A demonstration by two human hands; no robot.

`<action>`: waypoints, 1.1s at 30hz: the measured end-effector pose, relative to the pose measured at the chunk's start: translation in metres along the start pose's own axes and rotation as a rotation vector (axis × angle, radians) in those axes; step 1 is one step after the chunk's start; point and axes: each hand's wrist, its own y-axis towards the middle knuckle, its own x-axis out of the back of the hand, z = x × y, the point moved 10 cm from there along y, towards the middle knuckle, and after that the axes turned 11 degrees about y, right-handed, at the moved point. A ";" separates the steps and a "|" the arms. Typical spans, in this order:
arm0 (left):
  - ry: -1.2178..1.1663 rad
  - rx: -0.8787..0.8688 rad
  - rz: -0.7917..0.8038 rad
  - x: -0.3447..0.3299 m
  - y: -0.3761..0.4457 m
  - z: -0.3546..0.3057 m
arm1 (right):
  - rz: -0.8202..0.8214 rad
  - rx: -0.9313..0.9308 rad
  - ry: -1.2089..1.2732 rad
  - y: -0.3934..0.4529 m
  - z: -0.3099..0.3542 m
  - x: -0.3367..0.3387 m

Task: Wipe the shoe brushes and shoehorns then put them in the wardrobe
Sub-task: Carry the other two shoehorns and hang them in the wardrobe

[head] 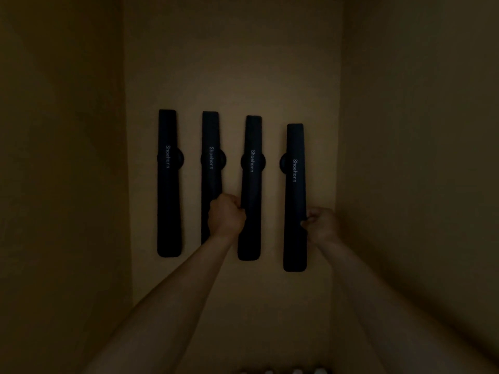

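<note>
Four shoehorns [251, 184] abreast on wardrobe wall [232, 63]

A dim, tan back wall [232, 63] stands between two shadowed side walls [62, 130].

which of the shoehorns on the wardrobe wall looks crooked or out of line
The rightmost shoehorn, held by the right hand, hangs lower than the rest. The third shoehorn, gripped by the left hand, tilts slightly.
</note>
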 end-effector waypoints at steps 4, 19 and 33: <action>0.005 -0.011 0.012 -0.003 0.001 -0.002 | 0.002 0.006 0.000 0.002 0.000 -0.001; 0.063 -0.014 -0.007 -0.010 0.004 0.001 | -0.022 -0.008 0.002 0.020 0.003 -0.001; 0.058 -0.035 -0.027 -0.010 0.011 -0.004 | -0.070 0.045 -0.031 0.027 0.015 -0.004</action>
